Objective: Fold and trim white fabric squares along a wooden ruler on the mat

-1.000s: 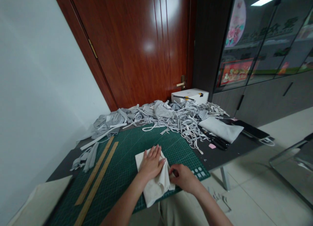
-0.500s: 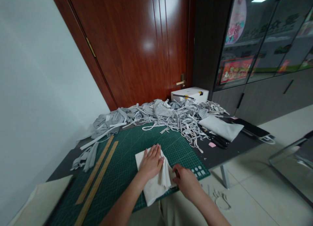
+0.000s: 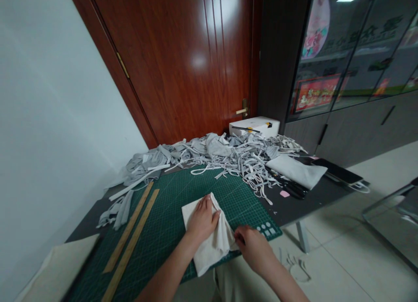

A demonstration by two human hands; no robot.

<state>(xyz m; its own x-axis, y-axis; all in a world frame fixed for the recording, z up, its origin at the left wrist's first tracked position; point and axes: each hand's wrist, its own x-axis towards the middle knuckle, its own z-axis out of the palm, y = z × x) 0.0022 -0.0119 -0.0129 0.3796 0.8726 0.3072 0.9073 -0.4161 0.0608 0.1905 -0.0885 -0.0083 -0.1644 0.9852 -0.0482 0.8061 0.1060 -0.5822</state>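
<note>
A folded piece of cream cloth [image 3: 209, 252] lies near the front edge of the green cutting mat [image 3: 183, 180]. My left hand [image 3: 202, 221] rests palm down on its upper part, thumb apart from the fingers. The fingertips sit at the top fold and are partly hidden there. At the cloth's right side, my right hand [image 3: 253, 245] has its fingers bent together, pinching the edge. Between the two hands the cloth bunches up in loose creases.
Two wooden rulers [image 3: 135, 236] lie along the mat's left side. Grey fabric strips [image 3: 228, 154] heap across the back, before a white box [image 3: 254, 125]. To the right are a grey pouch [image 3: 297, 170] and a phone [image 3: 338, 171]. More cream fabric [image 3: 62, 267] is at lower left.
The cloth's top edge has been lifted and folded up beside my left fingers, whose tips are now less visible. My right hand has moved slightly right and down with the pinched edge.
</note>
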